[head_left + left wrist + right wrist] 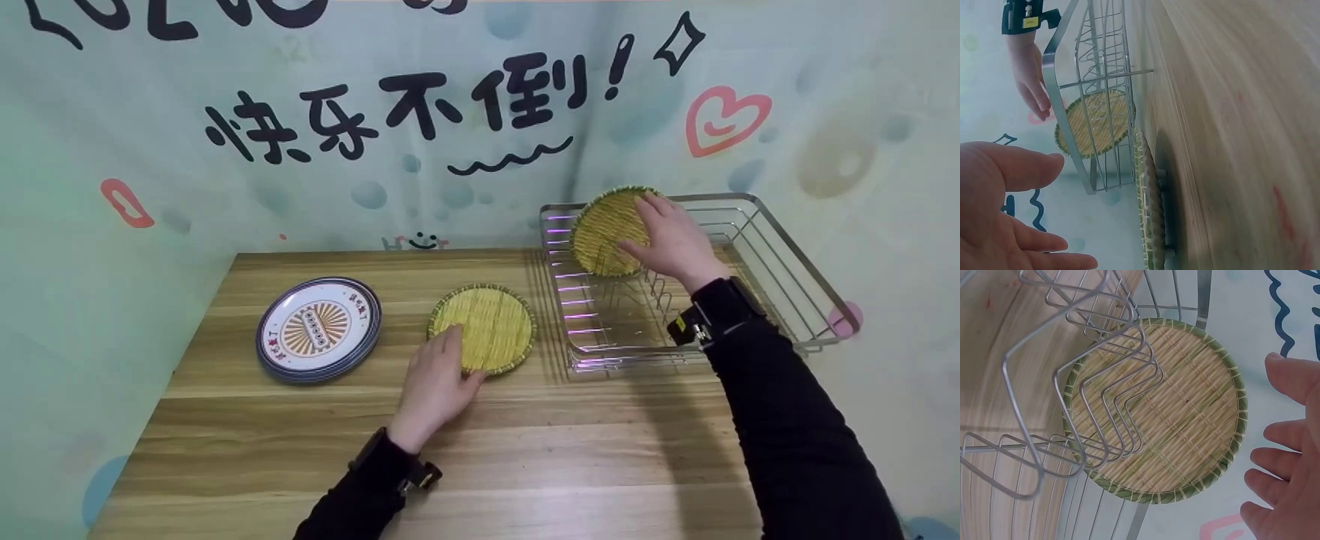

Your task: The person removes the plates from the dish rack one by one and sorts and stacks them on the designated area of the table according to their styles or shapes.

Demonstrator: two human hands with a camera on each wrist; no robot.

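A round woven bamboo mat (609,232) with a green-bound rim stands on edge in the wire dish rack (806,259), leaning at its back left among the bent wire dividers. My right hand (671,232) is beside it with fingers extended; in the right wrist view a gap shows between the fingertips and the mat. A second round bamboo mat (499,326) lies flat on the table left of the rack. Over its near left edge hovers my left hand (435,382), fingers and thumb spread, holding nothing. The left wrist view shows this mat edge-on, raised on small feet.
A stack of white plates (319,330) with blue rims and a printed sunburst sits on the left of the wooden table (487,465). Behind the table hangs a pale printed backdrop (315,217) with black lettering. The rack stands at the table's back right.
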